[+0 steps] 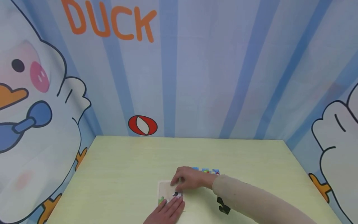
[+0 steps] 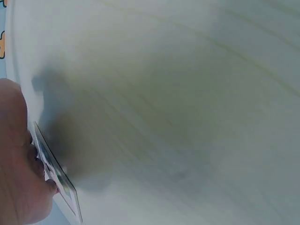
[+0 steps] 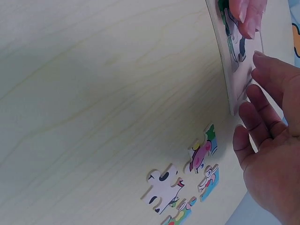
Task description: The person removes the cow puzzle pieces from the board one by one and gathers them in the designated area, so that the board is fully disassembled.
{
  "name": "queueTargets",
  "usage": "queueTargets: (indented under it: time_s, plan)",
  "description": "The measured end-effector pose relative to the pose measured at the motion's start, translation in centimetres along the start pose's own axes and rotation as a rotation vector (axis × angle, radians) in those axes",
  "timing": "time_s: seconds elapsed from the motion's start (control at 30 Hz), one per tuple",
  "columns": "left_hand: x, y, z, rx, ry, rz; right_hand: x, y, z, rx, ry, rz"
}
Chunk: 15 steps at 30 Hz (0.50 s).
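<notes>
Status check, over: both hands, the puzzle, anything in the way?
Left hand on puzzle, fingers straight. Right hand bent at puzzle's edge, grip unclear. Puzzle part-filled. Loose pieces lie apart; no obstruction seen.

From here I count one tray (image 1: 165, 189) on one bench (image 1: 126, 174), and two grips at that tray: one left grip (image 1: 168, 211), one right grip (image 1: 189, 178). To the tray's right lie at least four loose puzzle pieces (image 3: 161, 190); how many sit inside it I cannot tell. Beyond it: four orange letters (image 1: 104, 20), one red-and-white oval (image 1: 143, 125).
</notes>
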<state>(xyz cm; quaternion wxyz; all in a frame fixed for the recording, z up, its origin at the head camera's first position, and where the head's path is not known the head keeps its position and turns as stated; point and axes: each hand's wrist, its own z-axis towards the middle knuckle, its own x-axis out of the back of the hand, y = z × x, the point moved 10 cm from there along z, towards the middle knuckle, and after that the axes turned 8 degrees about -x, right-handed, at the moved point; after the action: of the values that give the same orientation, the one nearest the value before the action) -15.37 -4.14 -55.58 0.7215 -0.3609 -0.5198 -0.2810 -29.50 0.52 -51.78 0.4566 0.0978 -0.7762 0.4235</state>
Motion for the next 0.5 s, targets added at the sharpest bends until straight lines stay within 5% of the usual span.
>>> queueTargets:
  time_s: [0.23,0.5]
  plan:
    - [0.2,-0.7,-1.2,-0.042,-0.008,0.052,-0.2,0.4,0.2,-0.014,0.001,-0.003]
    - [-0.5,-0.9,-1.7,-0.052,-0.080,-0.097,-0.1,0.5,-0.2,-0.014,0.013,0.016]
